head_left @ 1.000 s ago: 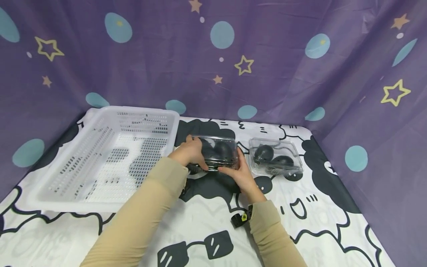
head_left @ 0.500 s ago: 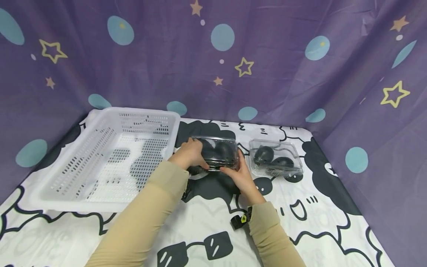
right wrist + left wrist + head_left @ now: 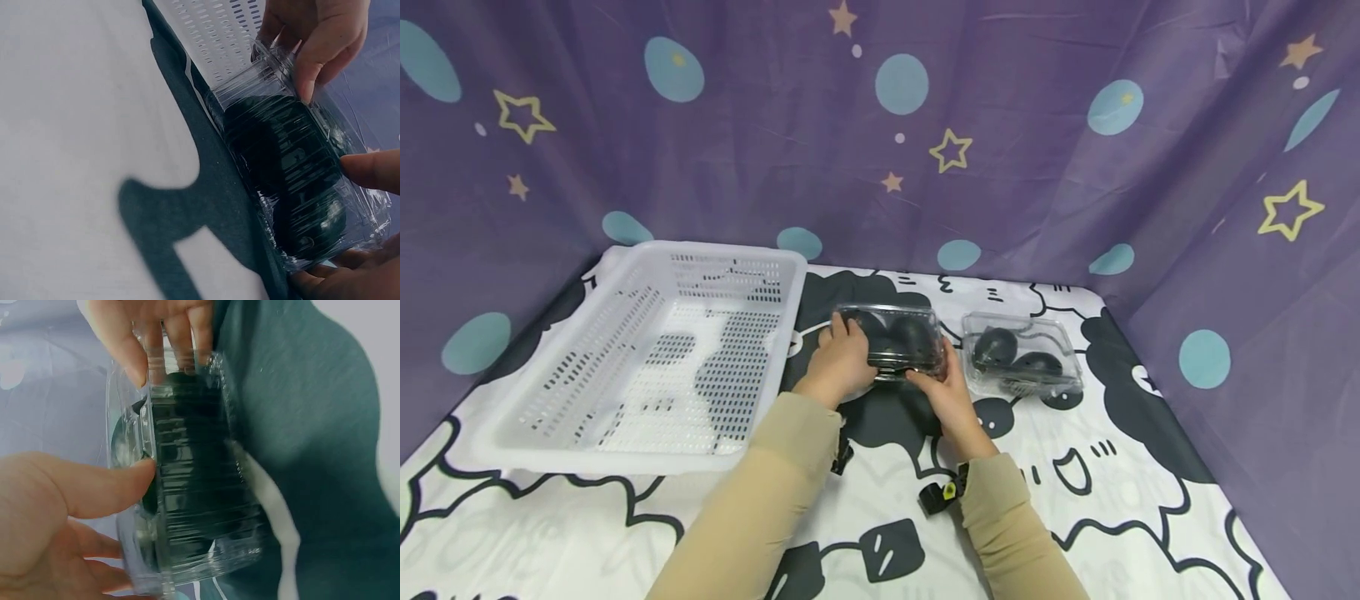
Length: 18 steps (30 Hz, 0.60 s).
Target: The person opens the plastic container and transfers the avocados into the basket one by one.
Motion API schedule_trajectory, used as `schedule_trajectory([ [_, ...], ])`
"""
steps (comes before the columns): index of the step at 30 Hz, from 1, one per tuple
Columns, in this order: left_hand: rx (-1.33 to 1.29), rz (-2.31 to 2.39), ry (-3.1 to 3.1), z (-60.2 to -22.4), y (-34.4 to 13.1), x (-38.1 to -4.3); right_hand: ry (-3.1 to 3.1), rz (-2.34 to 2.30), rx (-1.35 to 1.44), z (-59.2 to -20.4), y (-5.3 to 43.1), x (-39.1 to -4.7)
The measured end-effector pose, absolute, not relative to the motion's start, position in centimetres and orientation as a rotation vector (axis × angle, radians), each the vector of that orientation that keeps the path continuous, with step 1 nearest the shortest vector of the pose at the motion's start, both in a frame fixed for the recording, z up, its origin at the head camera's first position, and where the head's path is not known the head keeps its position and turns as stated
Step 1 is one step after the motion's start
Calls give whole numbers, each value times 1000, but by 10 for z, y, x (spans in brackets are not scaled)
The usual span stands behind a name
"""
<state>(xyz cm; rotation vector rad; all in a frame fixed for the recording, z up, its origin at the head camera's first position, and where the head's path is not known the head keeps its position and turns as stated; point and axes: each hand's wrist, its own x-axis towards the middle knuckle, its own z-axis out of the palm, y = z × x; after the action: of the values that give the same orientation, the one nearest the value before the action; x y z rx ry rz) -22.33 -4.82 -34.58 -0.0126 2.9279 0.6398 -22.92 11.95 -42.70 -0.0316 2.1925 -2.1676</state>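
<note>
Both hands hold a clear plastic clamshell box (image 3: 891, 337) with dark green, egg-shaped fruits inside, at the middle of the table. My left hand (image 3: 841, 358) grips its left end; in the left wrist view the left thumb (image 3: 119, 487) presses the rim seam. The right hand (image 3: 951, 396) holds the right end, its thumb (image 3: 372, 170) on the rim and its fingers wrapped under the far side in the right wrist view. The lid looks closed over the fruits. A second clear box (image 3: 1021, 354) with two dark fruits stands to the right.
A white perforated plastic basket (image 3: 655, 462) stands on the left, with nothing in it. The table has a white cloth (image 3: 880, 475) with black cartoon prints. A purple curtain (image 3: 1030, 183) hangs behind and at both sides.
The box has shifted slightly to the right with both hands. My left hand and forearm have moved right, and the left fingers sit lower over the box's end.
</note>
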Motion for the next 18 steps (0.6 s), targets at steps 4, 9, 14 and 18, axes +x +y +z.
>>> schedule_trajectory([
  [4,13,674,2982,-353,-48,-217,2179,-2178,-20,-427,121,-230],
  [9,32,711,3037,-361,-48,-212,2182,-2169,-18,-427,121,-230],
  [14,59,741,3132,-370,-49,-207,2196,-2172,-44,-429,121,-229],
  [18,91,739,3222,-378,-52,-204,2212,-2202,-88,-433,118,-229],
])
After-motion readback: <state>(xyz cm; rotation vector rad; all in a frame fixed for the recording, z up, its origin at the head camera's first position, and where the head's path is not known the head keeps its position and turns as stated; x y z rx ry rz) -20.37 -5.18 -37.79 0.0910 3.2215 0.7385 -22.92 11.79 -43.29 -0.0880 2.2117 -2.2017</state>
